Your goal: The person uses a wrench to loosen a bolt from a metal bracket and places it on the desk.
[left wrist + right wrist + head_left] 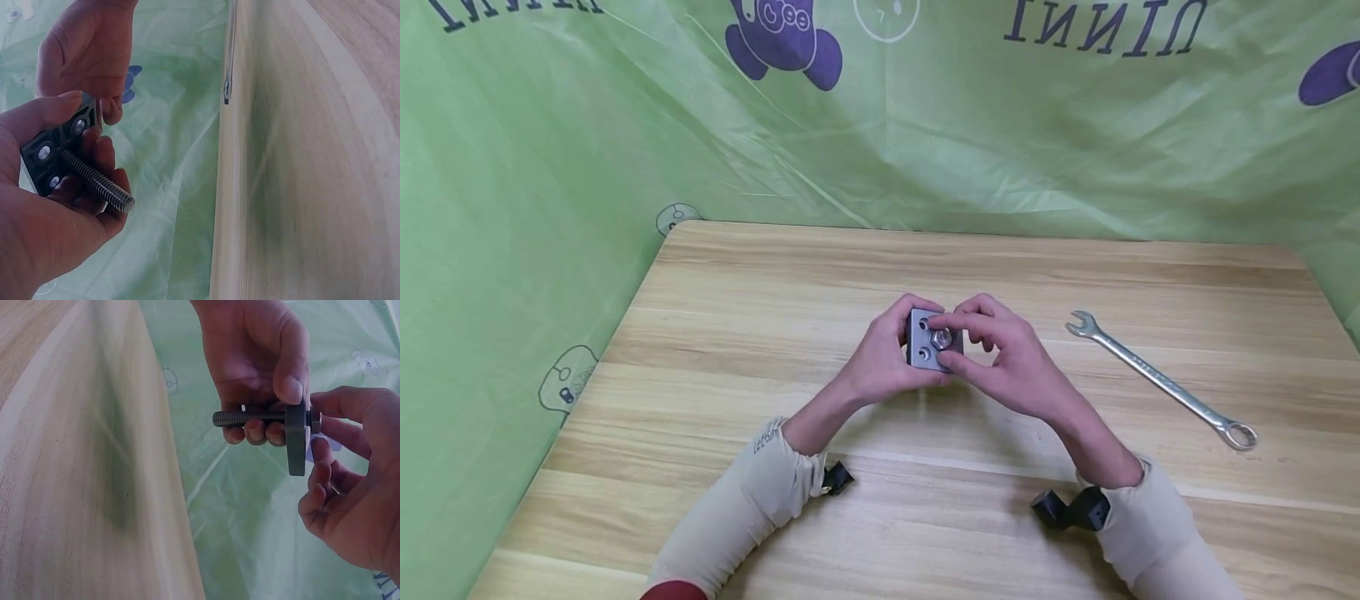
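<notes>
Just above the wooden table, my left hand (880, 358) grips a small grey square plate (917, 340) by its edges. Round holes show near the plate's corners. A hex bolt (942, 338) passes through the plate's middle, its head on the face turned up to the head camera. The threaded shank (100, 179) sticks out of the dark, ribbed other face, beside the curled left fingers. My right hand (1018, 358) pinches the bolt head between index finger and thumb. In the right wrist view the head (315, 422) sits close against the plate, between the right fingertips.
A silver combination wrench (1157, 381) lies slantwise on the table to the right of my hands. Green printed sheeting (925, 150) hangs behind the table (737, 275) and along its left side. Black wrist camera mounts (1070, 509) jut from both sleeves.
</notes>
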{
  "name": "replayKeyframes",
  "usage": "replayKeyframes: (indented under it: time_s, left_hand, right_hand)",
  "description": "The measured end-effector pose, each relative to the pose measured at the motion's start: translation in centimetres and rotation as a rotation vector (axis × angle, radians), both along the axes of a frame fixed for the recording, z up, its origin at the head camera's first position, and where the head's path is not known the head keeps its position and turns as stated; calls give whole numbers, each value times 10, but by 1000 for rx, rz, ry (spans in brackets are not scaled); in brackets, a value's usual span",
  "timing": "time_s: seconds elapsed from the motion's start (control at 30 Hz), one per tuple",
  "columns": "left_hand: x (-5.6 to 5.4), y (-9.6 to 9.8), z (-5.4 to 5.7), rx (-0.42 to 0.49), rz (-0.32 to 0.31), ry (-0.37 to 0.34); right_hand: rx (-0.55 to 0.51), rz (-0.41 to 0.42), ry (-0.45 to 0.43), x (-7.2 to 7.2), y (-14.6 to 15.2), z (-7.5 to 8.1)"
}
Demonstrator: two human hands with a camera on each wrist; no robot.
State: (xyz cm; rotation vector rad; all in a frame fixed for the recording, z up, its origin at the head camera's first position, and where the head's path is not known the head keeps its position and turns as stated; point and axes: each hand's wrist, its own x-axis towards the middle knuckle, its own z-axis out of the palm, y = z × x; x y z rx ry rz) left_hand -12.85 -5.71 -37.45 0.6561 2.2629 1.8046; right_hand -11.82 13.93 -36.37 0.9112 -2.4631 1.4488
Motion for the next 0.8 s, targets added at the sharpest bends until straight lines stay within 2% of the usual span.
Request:
replayKeyframes:
  time_s: [0.1, 0.2, 0.3, 0.4, 0.57, 0.8]
  left_hand:
    - [1, 1, 0, -33, 6, 27]
    - [1, 2, -1, -70, 17, 53]
    - [1, 3, -2, -94, 28, 70]
    - [2, 3, -3, -107, 36, 79]
    - [3, 3, -3, -120, 48, 88]
    - [3, 3, -3, -137, 44, 102]
  right_hand:
    - [34, -61, 44, 2, -1, 0]
    - [106, -156, 91, 4, -4, 0]
    - [187, -253, 108, 7, -7, 1]
    - [253, -316, 106, 8, -10, 1]
    - [279, -352, 136, 10, -12, -1]
    - [249, -340, 212, 10, -14, -3]
